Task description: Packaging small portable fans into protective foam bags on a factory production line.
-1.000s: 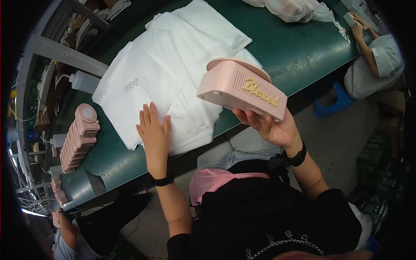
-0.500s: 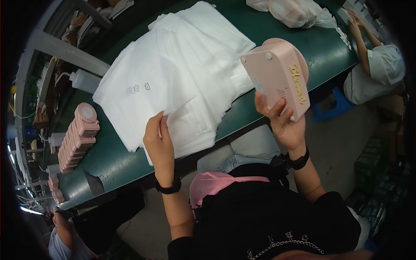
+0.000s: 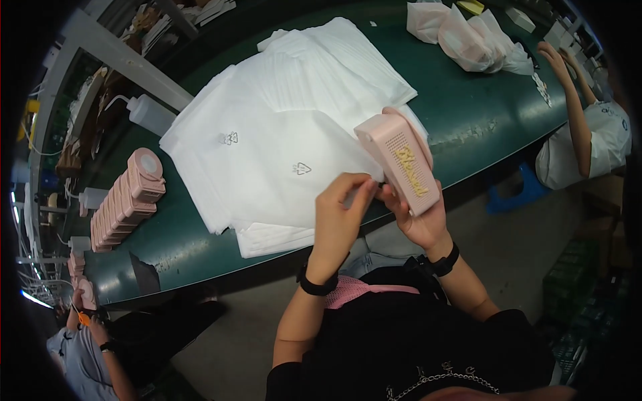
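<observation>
My left hand [image 3: 342,220] pinches the edge of a white foam packing bag [image 3: 321,144], lifted off a thick stack of the same bags [image 3: 294,73]. In my right hand [image 3: 424,224] is a pink plastic device [image 3: 394,157] with a perforated side, gold raised lettering and a round part at its back. I hold it from below, tilted, beside the bag's right edge. Both hands are close together above the table's near edge. The thumb and forefinger of my left hand meet at the bag's corner; the inside of the bag is hidden.
A row of similar pink devices [image 3: 130,200] stands at the left of the green table [image 3: 200,260], near a white squeeze bottle [image 3: 148,113]. Bagged pink devices [image 3: 468,40] lie at the far right. Co-workers sit at both ends; a blue stool [image 3: 518,190] is at right.
My left hand has moved right, pulling the bag's edge along with it. The pink device has come lower and turned, its lettered side now facing up, close to the bag.
</observation>
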